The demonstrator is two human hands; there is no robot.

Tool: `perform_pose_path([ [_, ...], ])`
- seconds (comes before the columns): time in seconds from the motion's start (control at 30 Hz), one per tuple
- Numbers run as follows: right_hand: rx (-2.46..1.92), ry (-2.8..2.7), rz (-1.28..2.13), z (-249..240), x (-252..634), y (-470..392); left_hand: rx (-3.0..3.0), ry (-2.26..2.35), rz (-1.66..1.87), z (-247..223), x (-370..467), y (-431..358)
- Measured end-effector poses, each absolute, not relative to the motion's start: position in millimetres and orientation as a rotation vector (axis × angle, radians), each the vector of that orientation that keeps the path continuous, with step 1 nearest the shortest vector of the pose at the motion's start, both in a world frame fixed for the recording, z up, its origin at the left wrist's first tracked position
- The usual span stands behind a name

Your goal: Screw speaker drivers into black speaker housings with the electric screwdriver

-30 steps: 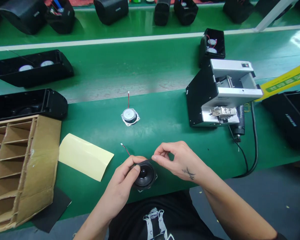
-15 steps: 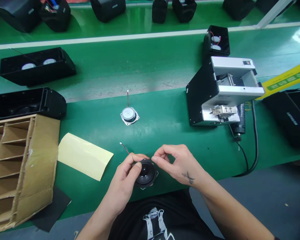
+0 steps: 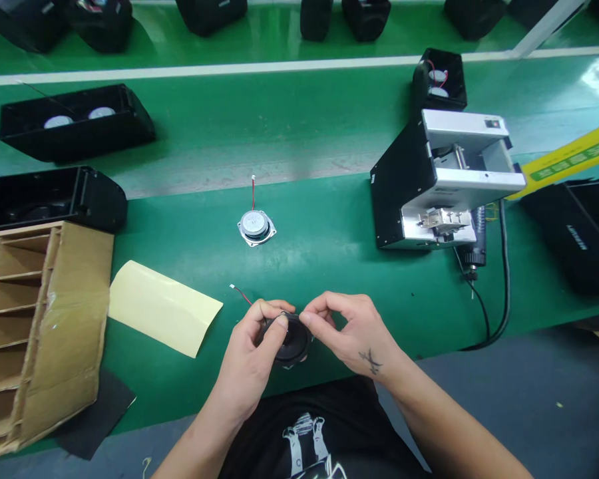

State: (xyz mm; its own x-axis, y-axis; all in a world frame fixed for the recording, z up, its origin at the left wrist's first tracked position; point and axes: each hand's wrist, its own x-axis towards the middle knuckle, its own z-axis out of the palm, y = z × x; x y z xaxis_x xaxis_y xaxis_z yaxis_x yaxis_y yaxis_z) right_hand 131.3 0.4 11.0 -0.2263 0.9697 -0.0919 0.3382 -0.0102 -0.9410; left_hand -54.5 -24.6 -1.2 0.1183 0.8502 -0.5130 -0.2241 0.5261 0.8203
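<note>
Near the front edge of the bench, my left hand (image 3: 257, 339) holds a small black-faced speaker driver (image 3: 295, 342), thumb on its rim and fingers behind. The cone side faces up. From its upper left runs a thin red lead (image 3: 240, 293) with a white plug. My right hand (image 3: 347, 326) is closed in a pinch at the driver's upper right rim; what lies between those fingertips is too small to make out. Farther up the bench a second speaker driver (image 3: 255, 226) lies magnet up, its red lead pointing away from me.
Left stand a divided cardboard box (image 3: 80, 319), a yellow paper sheet (image 3: 167, 309) and black open housings (image 3: 100, 203). A silver-and-black machine (image 3: 472, 179) occupies the right, with an electric screwdriver (image 3: 476, 249) and cable beside it. Black speaker cabinets (image 3: 212, 14) line the back.
The driver has tilted a little in my left hand, its face turning and its rim shifting slightly. My right pinch stays at the rim. The whole view has shifted slightly.
</note>
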Motion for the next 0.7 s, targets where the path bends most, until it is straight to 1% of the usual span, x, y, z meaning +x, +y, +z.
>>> perform_pose_path([
  [0.37,-1.387,-1.625,1.206,11,131,-1,0.657,1.304,0.962,0,-43,-21],
  [0.57,-1.347,-1.841,0.808,11,130,-1,0.665,1.327,1.015,-1,-37,-21],
  [0.7,-1.339,-1.89,0.749,11,130,0,0.663,1.328,1.036,-1,-36,-21],
])
